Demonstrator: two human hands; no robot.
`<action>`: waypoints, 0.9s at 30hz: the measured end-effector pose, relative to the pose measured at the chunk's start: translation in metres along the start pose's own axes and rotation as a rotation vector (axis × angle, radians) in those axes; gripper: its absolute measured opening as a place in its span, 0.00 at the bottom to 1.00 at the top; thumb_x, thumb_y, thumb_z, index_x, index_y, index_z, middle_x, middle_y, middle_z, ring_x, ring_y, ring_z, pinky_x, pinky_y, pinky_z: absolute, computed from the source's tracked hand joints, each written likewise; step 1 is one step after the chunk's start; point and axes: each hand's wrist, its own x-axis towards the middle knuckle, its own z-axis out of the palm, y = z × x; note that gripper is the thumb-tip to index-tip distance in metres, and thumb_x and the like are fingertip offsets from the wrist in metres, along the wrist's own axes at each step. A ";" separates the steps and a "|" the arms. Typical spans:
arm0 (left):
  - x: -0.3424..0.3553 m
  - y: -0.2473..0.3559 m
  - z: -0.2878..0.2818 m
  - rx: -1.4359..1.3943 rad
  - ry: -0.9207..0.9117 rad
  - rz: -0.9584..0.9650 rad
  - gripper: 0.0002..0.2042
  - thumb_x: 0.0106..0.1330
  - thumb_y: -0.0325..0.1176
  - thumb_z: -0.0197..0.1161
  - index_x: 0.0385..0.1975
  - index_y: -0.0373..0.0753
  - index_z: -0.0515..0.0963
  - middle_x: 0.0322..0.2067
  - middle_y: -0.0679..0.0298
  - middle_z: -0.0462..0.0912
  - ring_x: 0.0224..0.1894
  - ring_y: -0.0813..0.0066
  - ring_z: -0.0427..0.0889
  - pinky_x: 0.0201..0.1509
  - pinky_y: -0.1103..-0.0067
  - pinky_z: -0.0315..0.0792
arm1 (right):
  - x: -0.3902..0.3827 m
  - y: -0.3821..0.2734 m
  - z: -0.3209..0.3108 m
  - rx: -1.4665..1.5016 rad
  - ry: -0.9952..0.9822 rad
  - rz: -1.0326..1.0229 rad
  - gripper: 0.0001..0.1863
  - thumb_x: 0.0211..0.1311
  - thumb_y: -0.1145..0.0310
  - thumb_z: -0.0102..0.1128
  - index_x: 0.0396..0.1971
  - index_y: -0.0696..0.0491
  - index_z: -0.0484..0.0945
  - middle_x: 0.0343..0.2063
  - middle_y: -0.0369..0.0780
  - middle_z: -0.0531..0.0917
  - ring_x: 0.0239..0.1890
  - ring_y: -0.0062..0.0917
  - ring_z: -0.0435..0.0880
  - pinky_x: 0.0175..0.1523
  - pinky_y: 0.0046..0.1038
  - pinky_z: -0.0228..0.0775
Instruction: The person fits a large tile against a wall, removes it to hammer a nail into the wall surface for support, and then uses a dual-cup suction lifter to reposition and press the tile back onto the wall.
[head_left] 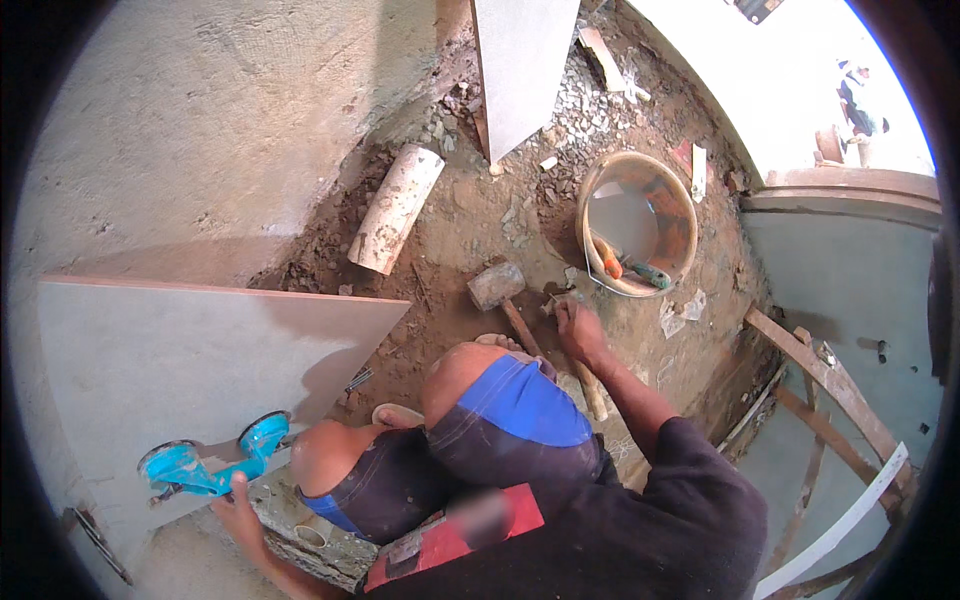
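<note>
A large grey tile (200, 370) with a pointed right end leans by the wall at left. On its face sits a blue two-cup suction lifter (225, 475). My left hand (238, 512) is closed at the lifter's handle, fingers partly hidden. Out ahead, my right hand (580, 330) reaches low over the dirt floor, its fingers drawn together; what they hold, if anything, is too small to name. Beside that hand lies a mallet (497, 287) with a pale, worn head. Its wooden handle runs back under my right forearm, near my knee.
A dirty bucket (688, 240) of cloudy water holds orange- and green-handled tools. A mud-stained cylinder (398, 210) lies by the wall. Another tile (525, 75) stands at the far end amid rubble. Wooden frame pieces (830, 380) lean at right. A person (860, 100) is in the distance.
</note>
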 end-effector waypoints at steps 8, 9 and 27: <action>-0.059 0.134 -0.026 -0.269 -0.400 0.337 0.14 0.63 0.37 0.62 0.34 0.29 0.80 0.30 0.59 0.84 0.33 0.74 0.80 0.41 0.75 0.73 | -0.004 -0.047 -0.004 0.139 0.167 -0.107 0.10 0.65 0.66 0.52 0.36 0.53 0.80 0.32 0.46 0.83 0.35 0.38 0.84 0.42 0.37 0.75; -0.058 0.170 -0.022 -0.372 -0.398 0.422 0.13 0.63 0.36 0.62 0.34 0.30 0.81 0.30 0.60 0.84 0.33 0.75 0.80 0.41 0.76 0.73 | 0.003 -0.077 -0.019 0.266 0.154 -0.140 0.10 0.65 0.66 0.51 0.36 0.54 0.80 0.30 0.45 0.83 0.34 0.36 0.84 0.41 0.35 0.75; -0.054 0.454 0.124 -1.111 -1.099 0.484 0.13 0.72 0.40 0.56 0.45 0.37 0.77 0.36 0.67 0.79 0.40 0.78 0.78 0.48 0.78 0.74 | 0.013 -0.289 -0.173 0.490 0.468 -0.729 0.22 0.61 0.66 0.62 0.51 0.55 0.65 0.31 0.48 0.80 0.35 0.48 0.81 0.41 0.43 0.72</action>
